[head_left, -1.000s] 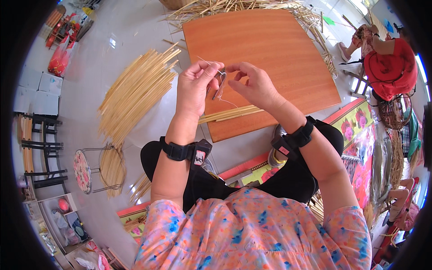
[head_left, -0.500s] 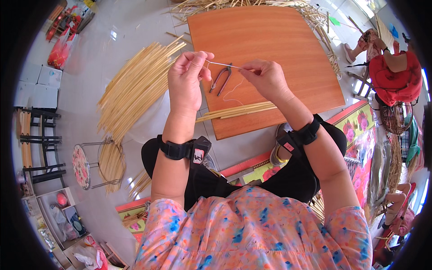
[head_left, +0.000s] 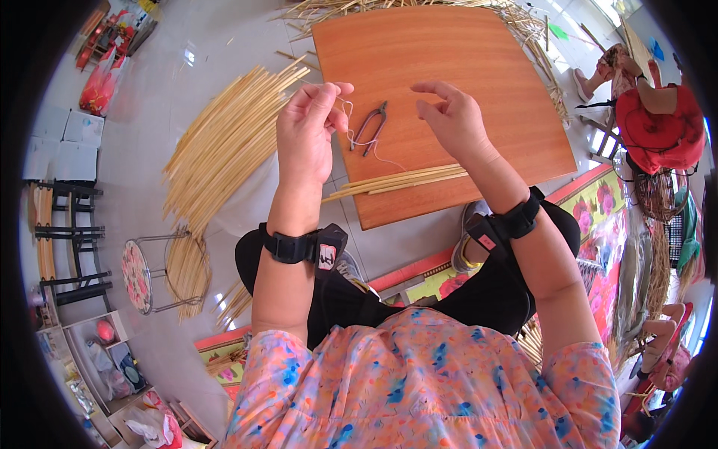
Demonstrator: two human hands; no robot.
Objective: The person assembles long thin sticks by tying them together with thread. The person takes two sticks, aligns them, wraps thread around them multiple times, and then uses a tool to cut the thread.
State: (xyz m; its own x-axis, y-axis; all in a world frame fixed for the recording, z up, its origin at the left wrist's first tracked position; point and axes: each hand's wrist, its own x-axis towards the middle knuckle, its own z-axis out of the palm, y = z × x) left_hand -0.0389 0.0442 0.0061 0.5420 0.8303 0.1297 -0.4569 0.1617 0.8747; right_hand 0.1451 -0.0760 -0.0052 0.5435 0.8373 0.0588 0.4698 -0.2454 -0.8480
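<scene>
My left hand [head_left: 305, 138] is raised over the table's left edge, its fingertips pinched on a thin white thread [head_left: 347, 120]. From the fingers the thread hangs in a loose loop, then trails across the pliers to the tabletop. My right hand [head_left: 458, 129] hovers over the table with thumb and forefinger apart and nothing between them. The dark-handled pliers [head_left: 379, 114] lie on the wooden table [head_left: 449, 52], between the two hands. Nearer me, several thin pale sticks [head_left: 407, 179] lie along the table's near side.
A large fan of pale sticks [head_left: 217, 142] spreads at the left, beside an overturned round stool [head_left: 135, 277]. More sticks [head_left: 359, 9] lie on the floor behind the table. A person in red [head_left: 658, 127] sits at the far right. Floral-patterned sheeting [head_left: 594, 202] covers floor near the table.
My right hand has let go of the thread and moved a little right, its fingers opening. The thread, taut between the hands before, now hangs slack from my left hand.
</scene>
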